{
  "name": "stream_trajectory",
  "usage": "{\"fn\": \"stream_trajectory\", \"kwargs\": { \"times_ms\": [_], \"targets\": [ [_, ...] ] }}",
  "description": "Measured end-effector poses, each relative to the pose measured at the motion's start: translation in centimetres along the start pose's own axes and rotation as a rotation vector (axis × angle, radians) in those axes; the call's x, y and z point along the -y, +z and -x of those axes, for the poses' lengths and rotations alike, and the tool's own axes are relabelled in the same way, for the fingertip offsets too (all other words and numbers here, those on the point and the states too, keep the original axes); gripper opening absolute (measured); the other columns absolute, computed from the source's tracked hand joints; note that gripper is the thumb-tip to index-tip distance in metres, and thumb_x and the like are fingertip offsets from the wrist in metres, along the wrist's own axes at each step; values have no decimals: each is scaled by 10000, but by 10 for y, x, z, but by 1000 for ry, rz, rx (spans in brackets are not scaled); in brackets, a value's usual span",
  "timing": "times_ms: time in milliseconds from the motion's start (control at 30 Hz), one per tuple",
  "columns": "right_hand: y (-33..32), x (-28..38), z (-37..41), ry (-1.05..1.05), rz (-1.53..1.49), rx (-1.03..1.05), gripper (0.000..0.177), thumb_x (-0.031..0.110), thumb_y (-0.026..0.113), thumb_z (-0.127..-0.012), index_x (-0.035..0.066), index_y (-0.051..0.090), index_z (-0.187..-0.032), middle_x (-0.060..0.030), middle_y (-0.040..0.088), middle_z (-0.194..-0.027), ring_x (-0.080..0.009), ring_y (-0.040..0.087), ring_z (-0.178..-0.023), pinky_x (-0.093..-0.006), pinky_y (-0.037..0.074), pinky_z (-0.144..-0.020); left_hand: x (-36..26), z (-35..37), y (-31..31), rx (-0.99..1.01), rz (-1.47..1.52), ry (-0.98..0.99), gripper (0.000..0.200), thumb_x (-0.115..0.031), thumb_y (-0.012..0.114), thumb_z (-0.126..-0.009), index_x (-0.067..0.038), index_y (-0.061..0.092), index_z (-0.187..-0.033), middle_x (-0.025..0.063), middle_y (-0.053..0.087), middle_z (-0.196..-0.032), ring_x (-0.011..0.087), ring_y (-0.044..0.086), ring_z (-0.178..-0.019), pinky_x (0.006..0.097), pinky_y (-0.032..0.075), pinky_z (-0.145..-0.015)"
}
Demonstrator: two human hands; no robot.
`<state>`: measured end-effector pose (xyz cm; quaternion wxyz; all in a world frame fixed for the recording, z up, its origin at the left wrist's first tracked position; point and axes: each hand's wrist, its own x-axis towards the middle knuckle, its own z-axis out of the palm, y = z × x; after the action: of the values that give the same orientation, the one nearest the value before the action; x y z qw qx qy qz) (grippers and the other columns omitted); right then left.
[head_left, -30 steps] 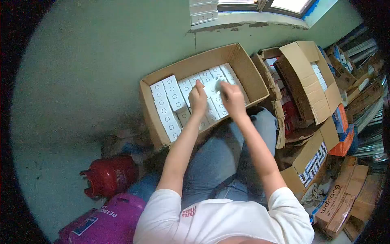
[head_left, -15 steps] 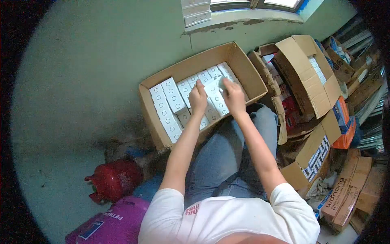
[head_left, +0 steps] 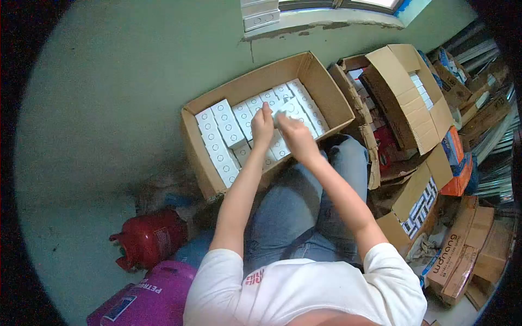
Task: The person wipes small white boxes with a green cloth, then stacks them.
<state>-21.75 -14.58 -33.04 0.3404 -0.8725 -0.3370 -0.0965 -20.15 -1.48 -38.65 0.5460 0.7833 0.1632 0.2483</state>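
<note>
Head view: mid-row inside the carton (head_left: 322, 89), my right hand (head_left: 294, 137) grips a small white box (head_left: 285, 110). My left hand (head_left: 262, 126) is curled beside it, grasp undetermined. Judged step: seating the box. Next move calls for squaring it against the packed boxes (head_left: 220, 142).

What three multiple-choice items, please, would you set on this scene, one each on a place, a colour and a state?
1. Where are the person's left hand and right hand?
A on a red gas cylinder; B inside the open brown cardboard box; C on the window sill.
2. What colour are the small rectangular cartons packed in that box?
A orange; B black; C white.
3. How is the brown box's top?
A open; B taped shut; C covered by a cloth.
Answers: 1 B, both hands lie over the cartons within its walls; 2 C, their tops show white; 3 A, its contents lie bare to view.
</note>
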Motion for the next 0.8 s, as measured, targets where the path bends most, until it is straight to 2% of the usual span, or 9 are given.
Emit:
{"fn": "stream_trajectory", "kwargs": {
  "times_ms": [100,133,233,267,367,533,633,667,800],
  "targets": [
    [-4,-7,1,-203,4,-53,409,-32,554,-756,16,539,-1161,-202,625,-980,-379,587,-866,-430,480,-770,4,-2,-7,46,54,-7,570,-446,352,-985,42,593,-815,116,552,-565,205,607,-520,323,479,-526],
    [-22,-1,-9,4,54,161,389,-49,504,-740,-27,522,-1129,-179,607,-1076,-354,575,-937,-423,492,-796,-16,3,-14,130,195,-190,579,-450,350,-987,57,587,-836,97,545,-559,162,569,-443,279,465,-462],
    [-32,-21,-26,16,225,-75,395,-39,495,-753,-17,527,-1146,-166,609,-1088,-349,567,-970,-408,486,-825,-24,3,-15,141,297,-217,590,-451,354,-986,72,582,-836,69,510,-543,150,569,-448,289,468,-456],
    [-31,-21,-27,-14,278,-56,416,-38,498,-752,-14,522,-1167,-159,605,-1114,-343,563,-989,-399,485,-842,-29,5,-15,103,269,-215,596,-493,373,-973,28,612,-812,44,545,-632,99,544,-657,259,457,-551],
    [-21,0,-12,-136,276,118,470,-38,500,-750,-15,510,-1220,-144,566,-1227,-327,547,-1044,-360,507,-848,-20,2,-15,184,461,-454,586,-506,401,-958,34,614,-882,67,580,-714,140,563,-687,277,469,-625],
    [-17,-2,-12,-138,229,29,448,-45,508,-741,-26,519,-1188,-155,580,-1188,-339,561,-996,-368,509,-835,-3,-7,-9,104,213,76,387,-349,612,-898,-20,539,-708,69,513,-1035,127,511,-807,277,477,-737],
    [-33,-16,-33,-13,310,-168,379,-26,529,-756,-24,553,-1134,-167,615,-1105,-339,584,-934,-415,486,-823,-21,0,-11,303,549,-364,333,-323,593,-912,-15,562,-788,44,492,-1034,98,503,-835,330,541,-790],
    [-39,-19,-39,56,281,-189,352,-7,541,-785,-16,563,-1136,-172,620,-1097,-353,589,-934,-412,485,-817,-21,1,-10,372,636,-377,273,-300,561,-930,-32,566,-976,35,467,-1043,78,494,-873,382,565,-837],
    [-59,-31,-56,362,-17,-131,304,97,580,-847,-8,585,-1132,-187,648,-1032,-302,640,-912,-347,490,-812,-41,10,-14,495,883,-472,332,-271,487,-968,-122,474,-1265,7,479,-1105,101,485,-1004,378,509,-905]
  ]
}}
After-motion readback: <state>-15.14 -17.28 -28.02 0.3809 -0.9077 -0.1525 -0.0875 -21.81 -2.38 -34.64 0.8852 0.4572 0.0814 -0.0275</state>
